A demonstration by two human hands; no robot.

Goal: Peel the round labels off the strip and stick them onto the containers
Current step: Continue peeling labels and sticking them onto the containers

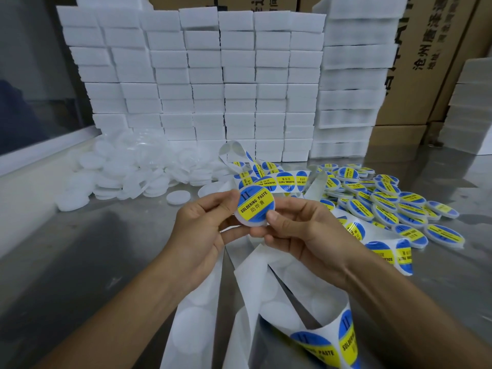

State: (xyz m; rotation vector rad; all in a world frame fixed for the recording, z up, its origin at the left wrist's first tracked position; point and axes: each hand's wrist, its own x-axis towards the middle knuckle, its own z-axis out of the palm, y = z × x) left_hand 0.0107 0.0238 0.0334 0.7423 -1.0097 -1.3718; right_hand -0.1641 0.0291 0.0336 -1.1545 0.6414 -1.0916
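Steel bench (80, 262), grey and glossy, carrying everything. At the back, a wall of white foam blocks (207, 83), stacked in tight columns; to the right of it, taller stacks of foam trays (351, 97), and behind those brown cartons (431, 62) with printed characters. On the left of the bench, against the blocks, a loose heap of plain white round containers (125, 171), closed and unlabelled; contents not visible. One plain lid (178, 197) apart from the heap, flat on the bench. On the right, a spread pile of labelled containers (386, 206), each bearing a blue and yellow round label, lying overlapped and mostly tilted. Between the piles and running toward the viewer, a white backing strip (255, 283), looped and twisted, with empty round patches along the near part and unpeeled labels (282, 181) on the far part and at the near curl. Held above the bench, centre: one container (254, 207), tilted face up, with a "SOLDERING PASTE" label on its top. Left hand (202, 225) gripping its left edge, fingers curled behind, thumb on the rim. Right hand (300, 227) pinching the lower right edge, thumb pressed on the label's margin, fingers curled beneath.
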